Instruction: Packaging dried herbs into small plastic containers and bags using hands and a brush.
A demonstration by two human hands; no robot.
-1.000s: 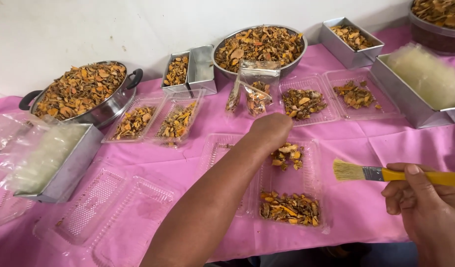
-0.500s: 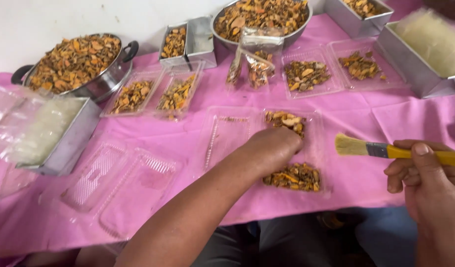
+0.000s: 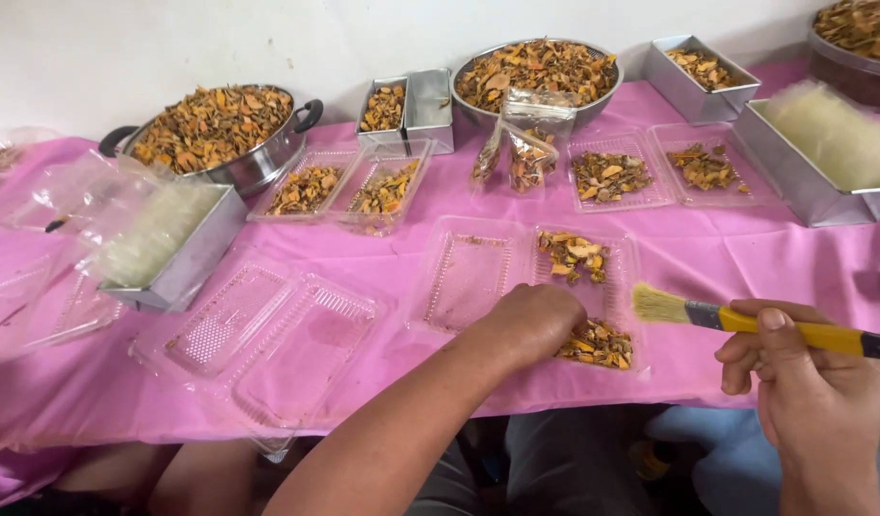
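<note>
My left hand (image 3: 533, 323) rests knuckles-up on the near end of a clear hinged plastic tray (image 3: 478, 277), its fingers curled down over orange-brown dried pieces (image 3: 597, 344); whether it grips any is hidden. More of the same pieces (image 3: 571, 255) lie at the tray's far end. My right hand (image 3: 811, 382) holds a yellow-handled paintbrush (image 3: 746, 320), bristles pointing left, just right of the tray and above the pink tablecloth (image 3: 765, 258).
Empty clear trays (image 3: 268, 330) lie at front left. Filled trays (image 3: 612, 177), small bags (image 3: 521, 143), metal tins (image 3: 698, 67), a pot (image 3: 215, 129) and a bowl (image 3: 540, 72) of dried pieces stand behind. Metal boxes of clear film (image 3: 162, 239) (image 3: 822, 143) sit at both sides.
My left hand has drawn back from the tray's far end to its near end. The brush hand stays at the right. The camera has tilted and the table appears further away.
</note>
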